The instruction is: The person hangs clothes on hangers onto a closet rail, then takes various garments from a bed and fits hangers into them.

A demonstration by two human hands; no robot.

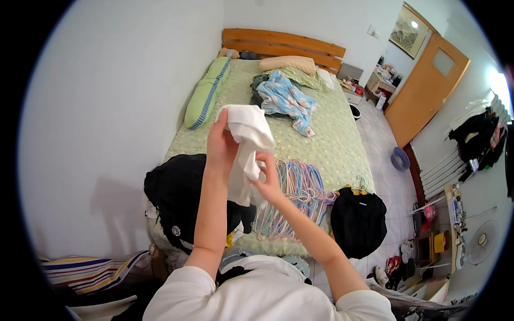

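Observation:
A white cloth garment (247, 128) is held up in front of me, above the bed; its folds hide what kind it is. My left hand (221, 143) is closed on its upper left side, the fingers partly hidden behind the fabric. Lower down on the right, my right hand (269, 179) pinches the hanging part between thumb and fingers. Beneath them lie a pile of coloured clothes hangers (300, 195) and a heap of black clothing (179, 198). To the right, a black garment (357, 222) on a hanger rests at the bed's edge.
The bed (342, 144) bears a crumpled blue patterned cloth (286, 96), a long green bolster (209, 93) and pillows (289, 65). A wall stands close on the left. On the right are a wooden door (428, 88), a purple basin (400, 159), a radiator with clothes (474, 134) and a fan (483, 241).

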